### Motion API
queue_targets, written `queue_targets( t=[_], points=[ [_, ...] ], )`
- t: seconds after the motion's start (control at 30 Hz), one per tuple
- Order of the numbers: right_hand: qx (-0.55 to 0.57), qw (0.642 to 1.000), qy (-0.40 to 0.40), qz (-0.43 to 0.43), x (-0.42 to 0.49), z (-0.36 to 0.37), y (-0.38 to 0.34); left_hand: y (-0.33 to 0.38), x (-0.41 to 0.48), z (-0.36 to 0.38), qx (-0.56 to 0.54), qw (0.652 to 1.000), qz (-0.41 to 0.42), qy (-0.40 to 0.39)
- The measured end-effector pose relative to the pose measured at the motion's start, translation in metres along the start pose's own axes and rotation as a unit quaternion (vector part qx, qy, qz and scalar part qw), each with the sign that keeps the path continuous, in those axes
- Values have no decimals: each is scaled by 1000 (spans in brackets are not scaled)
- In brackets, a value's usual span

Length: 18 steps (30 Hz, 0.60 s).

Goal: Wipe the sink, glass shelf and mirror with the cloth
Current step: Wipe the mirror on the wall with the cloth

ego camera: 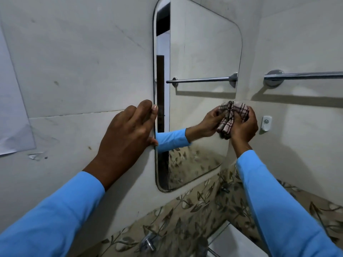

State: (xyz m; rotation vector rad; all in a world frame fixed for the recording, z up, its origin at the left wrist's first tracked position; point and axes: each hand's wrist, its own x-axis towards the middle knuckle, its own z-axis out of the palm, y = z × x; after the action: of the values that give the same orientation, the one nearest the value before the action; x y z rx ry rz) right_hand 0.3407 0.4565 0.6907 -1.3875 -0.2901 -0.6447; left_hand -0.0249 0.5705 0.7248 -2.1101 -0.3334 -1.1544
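A tall mirror (196, 58) with rounded corners hangs on the pale tiled wall. My right hand (245, 127) presses a bunched pink checked cloth (239, 110) against the mirror's right edge, about halfway down. The glass reflects that hand and cloth. My left hand (128, 134) rests flat on the wall with its fingertips and thumb touching the mirror's left edge. A glass shelf (220, 232) shows partly at the bottom, below the mirror. The sink is out of view.
A chrome towel rail (304, 76) runs along the right wall at mirror height. A small white wall hook (266, 123) sits just right of my right hand. A chrome tap fitting (148, 242) projects from the leaf-patterned tile band below.
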Motion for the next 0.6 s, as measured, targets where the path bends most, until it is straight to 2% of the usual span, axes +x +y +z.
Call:
queue_targets(
  t=[0.1,0.2,0.43,0.6],
  points=[
    [10,1000,1,15,-18,-2,3,0,0,-2,4,1000,1,2],
    [31,999,-3,-10,-43,-2,-12,1,2,-4,4,1000,1,-10],
    [93,978,-75,-171,-154,-11,-80,2,2,-6,-2,1000,2,-22],
    [73,953,-130,-264,-221,-21,-83,3,3,-8,-5,1000,6,-11]
  ],
)
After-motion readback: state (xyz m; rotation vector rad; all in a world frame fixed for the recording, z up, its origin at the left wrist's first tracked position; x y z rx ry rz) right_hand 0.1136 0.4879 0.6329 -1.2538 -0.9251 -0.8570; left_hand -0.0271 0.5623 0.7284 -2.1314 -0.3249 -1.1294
